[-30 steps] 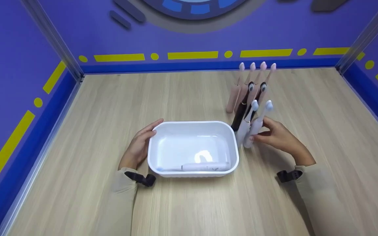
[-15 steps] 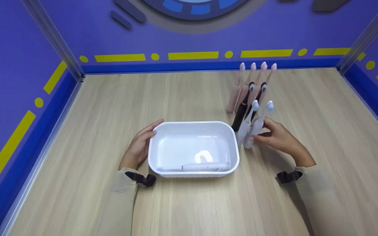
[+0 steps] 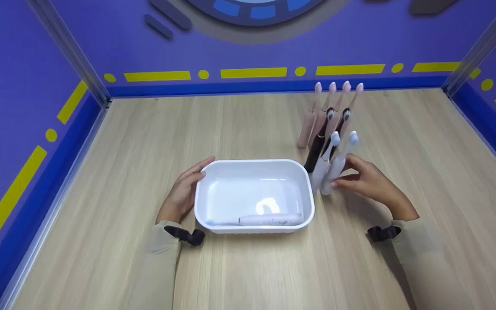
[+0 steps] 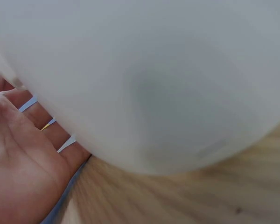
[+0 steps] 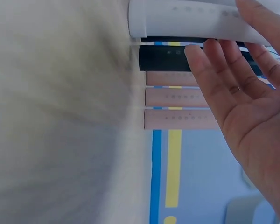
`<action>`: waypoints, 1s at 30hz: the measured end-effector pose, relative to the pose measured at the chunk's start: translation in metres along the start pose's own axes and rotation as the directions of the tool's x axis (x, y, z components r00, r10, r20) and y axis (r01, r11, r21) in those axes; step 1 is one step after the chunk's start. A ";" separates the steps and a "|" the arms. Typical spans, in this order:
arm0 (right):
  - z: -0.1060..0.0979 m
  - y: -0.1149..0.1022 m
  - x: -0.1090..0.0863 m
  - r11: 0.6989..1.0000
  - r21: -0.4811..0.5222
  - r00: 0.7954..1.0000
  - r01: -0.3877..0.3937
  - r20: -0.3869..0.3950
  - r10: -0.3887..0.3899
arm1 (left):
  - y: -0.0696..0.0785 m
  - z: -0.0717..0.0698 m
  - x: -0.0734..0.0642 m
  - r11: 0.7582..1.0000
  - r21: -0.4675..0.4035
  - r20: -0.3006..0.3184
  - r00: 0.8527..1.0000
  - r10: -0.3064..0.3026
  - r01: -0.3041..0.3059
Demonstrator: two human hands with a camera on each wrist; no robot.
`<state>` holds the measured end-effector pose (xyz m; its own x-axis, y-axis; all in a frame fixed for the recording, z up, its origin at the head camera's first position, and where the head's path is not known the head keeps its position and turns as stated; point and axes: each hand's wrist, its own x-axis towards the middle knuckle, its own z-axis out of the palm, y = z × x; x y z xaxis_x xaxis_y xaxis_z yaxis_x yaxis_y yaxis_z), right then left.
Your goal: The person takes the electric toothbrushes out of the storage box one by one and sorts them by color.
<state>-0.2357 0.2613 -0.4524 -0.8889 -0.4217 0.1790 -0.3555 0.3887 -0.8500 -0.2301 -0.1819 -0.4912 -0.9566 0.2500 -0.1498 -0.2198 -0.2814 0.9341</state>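
A white basin (image 3: 254, 163) stands in the middle of the table, with one white electric toothbrush (image 3: 269, 219) lying along its near inner side. My left hand (image 3: 182, 189) holds the basin's left end, thumb over the rim; in the left wrist view the other fingers spread along the outer wall. My right hand (image 3: 370, 183) is at the nearer-right white electric toothbrush (image 3: 333, 172), which stands upright. Its thumb tip is at the handle's right edge, and in the right wrist view the fingers (image 5: 203, 70) extend loosely, their tips beside the handle.
Left of that toothbrush stands another white one (image 3: 320, 172). Two black toothbrushes (image 3: 315, 150) are behind, then several pink ones (image 3: 305, 129) in a row. Purple-blue panels (image 3: 256, 56) with yellow marks enclose the wooden table (image 3: 179, 125).
My right hand has shifted slightly right, its thumb drawing back from over the white toothbrush to the handle's edge. The left hand and basin stay put.
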 end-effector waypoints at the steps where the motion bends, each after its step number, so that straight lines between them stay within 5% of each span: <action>1: -0.001 0.000 -0.001 1.000 -0.005 1.000 0.005 -0.006 -0.005 | 0.000 0.000 0.000 1.000 0.001 -0.001 1.000 0.000 0.000; 22: -0.015 -0.026 -0.011 0.993 0.004 0.985 0.117 -0.132 -0.115 | -0.001 0.001 0.000 1.000 -0.022 -0.009 1.000 0.005 -0.005; 26: -0.015 -0.031 -0.012 0.973 0.078 0.959 0.216 -0.203 -0.197 | -0.001 0.001 0.001 1.000 -0.019 -0.007 1.000 0.000 0.000; 30: -0.015 -0.033 -0.014 0.932 0.127 0.912 0.340 -0.286 -0.294 | 0.000 0.001 0.001 1.000 -0.017 -0.006 1.000 -0.007 0.007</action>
<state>-0.2161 0.2661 -0.4192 -0.7886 -0.2645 0.5551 -0.5973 0.1147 -0.7938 -0.2307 -0.1805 -0.4912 -0.9561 0.2464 -0.1585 -0.2299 -0.2955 0.9273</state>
